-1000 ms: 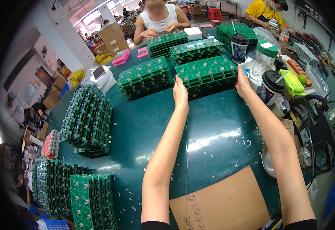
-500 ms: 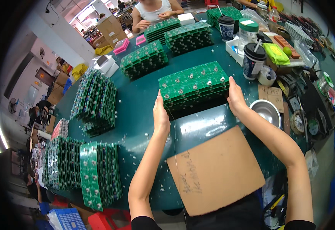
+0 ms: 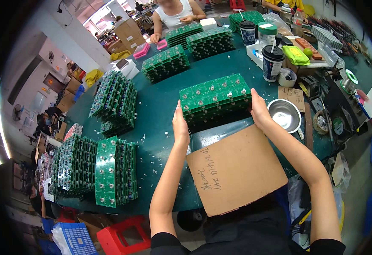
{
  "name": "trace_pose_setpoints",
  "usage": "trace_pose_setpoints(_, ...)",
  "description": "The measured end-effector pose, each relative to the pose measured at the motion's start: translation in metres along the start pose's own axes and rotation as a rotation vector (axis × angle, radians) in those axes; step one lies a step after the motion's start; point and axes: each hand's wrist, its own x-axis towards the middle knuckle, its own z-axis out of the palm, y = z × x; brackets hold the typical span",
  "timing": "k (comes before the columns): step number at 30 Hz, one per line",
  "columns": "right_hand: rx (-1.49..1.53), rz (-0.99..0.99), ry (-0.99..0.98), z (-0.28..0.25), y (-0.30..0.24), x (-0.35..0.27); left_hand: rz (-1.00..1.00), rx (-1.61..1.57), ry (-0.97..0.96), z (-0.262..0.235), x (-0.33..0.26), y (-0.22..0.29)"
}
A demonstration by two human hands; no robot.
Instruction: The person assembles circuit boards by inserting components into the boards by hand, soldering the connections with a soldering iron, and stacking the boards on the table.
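You clamp the board stack (image 3: 215, 98) between flat palms — left hand (image 3: 180, 126), right hand (image 3: 259, 111) — just beyond the cardboard (image 3: 237, 170). Step looks like dragging it in; next needs even pressure.

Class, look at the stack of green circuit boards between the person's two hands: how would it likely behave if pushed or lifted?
The stack of green circuit boards is many separate layers, so it would probably shear or fan apart unless the left hand and right hand squeeze both ends. Each board looks stiff. On the smooth green table it likely slides easily.
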Motion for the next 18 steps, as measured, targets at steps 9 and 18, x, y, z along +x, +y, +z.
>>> trace_pose_setpoints(9,-0.007,0.001,0.006,0.0,-0.004,-0.001,0.048,0.051,-0.009,-0.006,0.007,-0.003)
trace_pose_setpoints(18,0.018,0.021,-0.055,-0.004,-0.004,-0.005,0.067,0.352,0.056,-0.018,-0.002,0.006)
